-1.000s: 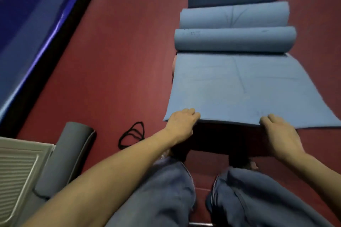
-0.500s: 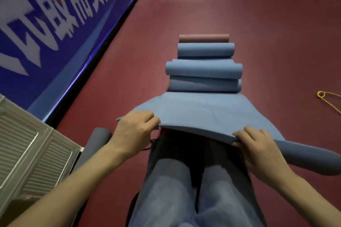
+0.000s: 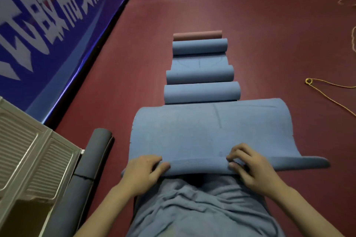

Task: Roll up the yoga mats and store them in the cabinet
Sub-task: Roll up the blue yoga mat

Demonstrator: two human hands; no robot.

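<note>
Head view, only one. Landmark: the open blue mat in front of my lap.

Grip: my left hand has its fingers curled over the near edge of that mat at the left, thumb under, pinching the first turn of the roll. My right hand does the same at the right, fingertips bent down onto the top face. Both closed round the mat edge, nothing else held. The near edge is lifted off the floor over my thighs; the far part of the mat lies flat, the right corner sags out to the side.

Count of mats: one open blue in hand. Beyond its far edge, three rolled blue mats in a row, one behind another, touching or nearly so; a flat blue stretch shows between the second and third. One rolled pink mat at the far end of the row. One dark grey rolled mat left of the open mat, lying along the cabinet.

Around: white louvred cabinet door far left of the mat, against the grey roll. Blue banner wall further left. Yellow cord on the floor well right of the mat. My legs are under the lifted edge.
</note>
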